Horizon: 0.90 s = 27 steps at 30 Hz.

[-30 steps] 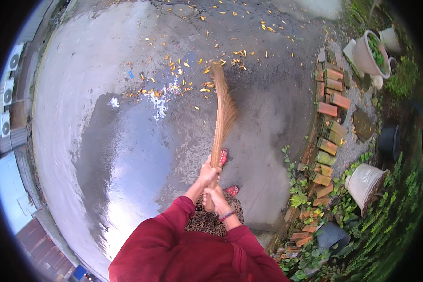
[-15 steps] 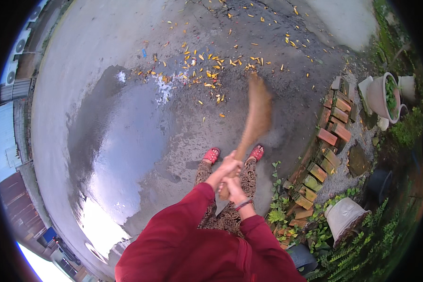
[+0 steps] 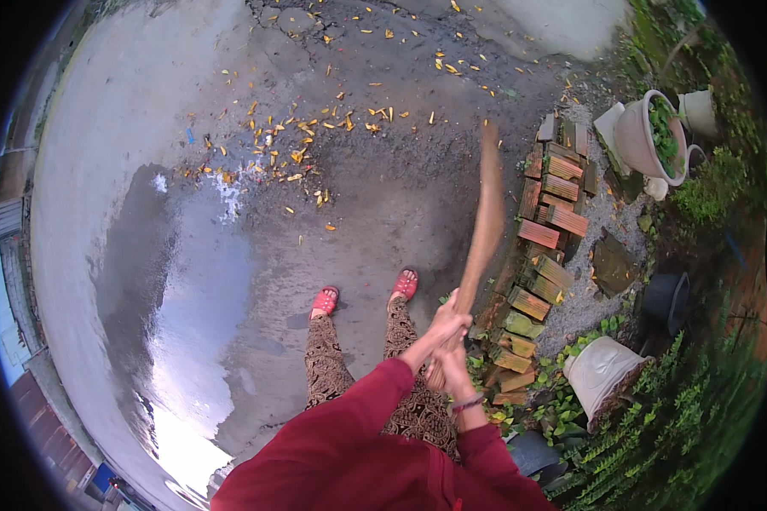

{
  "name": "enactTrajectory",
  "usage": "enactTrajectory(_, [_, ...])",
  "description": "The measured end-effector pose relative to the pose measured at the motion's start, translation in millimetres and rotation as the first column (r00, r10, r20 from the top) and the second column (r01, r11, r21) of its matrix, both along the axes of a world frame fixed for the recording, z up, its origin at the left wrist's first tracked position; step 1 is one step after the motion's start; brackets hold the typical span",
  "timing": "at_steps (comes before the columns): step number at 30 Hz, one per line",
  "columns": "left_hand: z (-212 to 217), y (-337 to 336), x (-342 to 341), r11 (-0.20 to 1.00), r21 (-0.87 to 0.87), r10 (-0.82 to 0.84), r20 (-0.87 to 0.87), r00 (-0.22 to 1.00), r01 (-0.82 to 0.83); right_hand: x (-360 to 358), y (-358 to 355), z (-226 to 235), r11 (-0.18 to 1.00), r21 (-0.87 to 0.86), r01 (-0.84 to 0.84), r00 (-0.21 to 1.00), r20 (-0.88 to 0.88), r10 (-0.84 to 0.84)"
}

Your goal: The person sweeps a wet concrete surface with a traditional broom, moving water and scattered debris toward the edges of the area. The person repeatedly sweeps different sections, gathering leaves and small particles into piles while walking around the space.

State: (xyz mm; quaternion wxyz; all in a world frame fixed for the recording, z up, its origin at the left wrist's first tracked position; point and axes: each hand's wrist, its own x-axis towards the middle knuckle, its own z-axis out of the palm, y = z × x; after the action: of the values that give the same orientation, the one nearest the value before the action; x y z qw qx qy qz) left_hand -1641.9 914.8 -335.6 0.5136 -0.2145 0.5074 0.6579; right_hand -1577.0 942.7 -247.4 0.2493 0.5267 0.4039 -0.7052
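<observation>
A long brown straw broom slants away from me, its far end on the wet ground. My left hand is closed round the handle. Just below it, my right hand, with a bracelet at the wrist, is wrapped round the handle's near end. The bristles lie left of a row of bricks, close beside it. Fallen yellow leaves are scattered on the ground, most of them left of the broom's tip.
A shallow puddle spreads on the left. My feet in red sandals stand between it and the bricks. Along the right are a white planter, a round plant pot, a dark bucket and green plants.
Both hands have swung the broom rightward, toward the brick row. The view has shifted too, so the feet, leaves and puddle appear farther left. The grip stays the same.
</observation>
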Motion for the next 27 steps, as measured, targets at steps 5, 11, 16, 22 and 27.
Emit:
enactTrajectory(5, [-62.7, -15.0, -65.4, 1.0, 0.019, -0.007, 0.201, 0.98, 0.003, -53.4, -11.0, -99.4, 0.982, -0.117, 0.149, 0.988, 0.058, -0.143])
enactTrajectory(11, [-30.1, -123.3, -69.9, 0.94, -0.188, 0.319, 0.194, 0.928, -0.284, -62.6, -94.9, -79.5, 0.974, -0.05, -0.221, 0.973, -0.078, 0.217])
enactTrajectory(16, [12.4, -40.0, -62.2, 0.855, -0.411, 0.303, -0.102, 0.948, -0.317, -59.0, 8.9, -19.9, 0.885, -0.459, -0.084, 0.996, -0.07, 0.058])
enactTrajectory(22, [14.5, 94.5, -42.8, 0.966, -0.151, 0.204, -0.043, 0.978, -0.209, -33.3, 107.9, -5.2, 0.993, 0.034, -0.117, 0.989, -0.084, 0.119])
enactTrajectory(27, [-48.1, 87.2, -88.5, 0.999, 0.024, 0.037, 0.177, 0.984, -0.042, -81.3, 94.1, -81.8, 0.998, -0.052, 0.036, 0.999, -0.005, -0.036])
